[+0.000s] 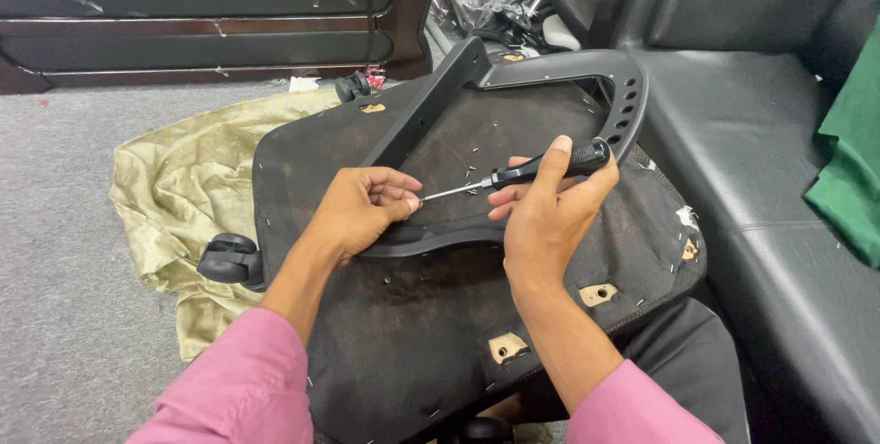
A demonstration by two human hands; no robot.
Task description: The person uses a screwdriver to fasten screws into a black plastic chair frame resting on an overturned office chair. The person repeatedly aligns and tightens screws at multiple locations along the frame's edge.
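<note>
Grey carpet floor [64, 252], with an upturned chair seat [431, 334] across the person's lap and a crumpled olive cloth [174, 187] beneath. Screwdriver [513, 174] lies nearly level over the seat's black fabric underside, tip pointing left near the black plastic armrest frame [440, 238]. Right hand [550, 215]: fingers closed round the black handle, thumb on top. Left hand [362, 206]: fingertips pinched together at the blade tip, apparently steadying it; whether they hold a staple cannot be told. Loose staples [469, 169] lie scattered on the fabric. Judgement: to work well, keep the blade shallow, lever gently, and keep the left fingertips beside the tip, not ahead of it. Caster wheel [229, 258] at left; black couch [770, 160] at right.
</note>
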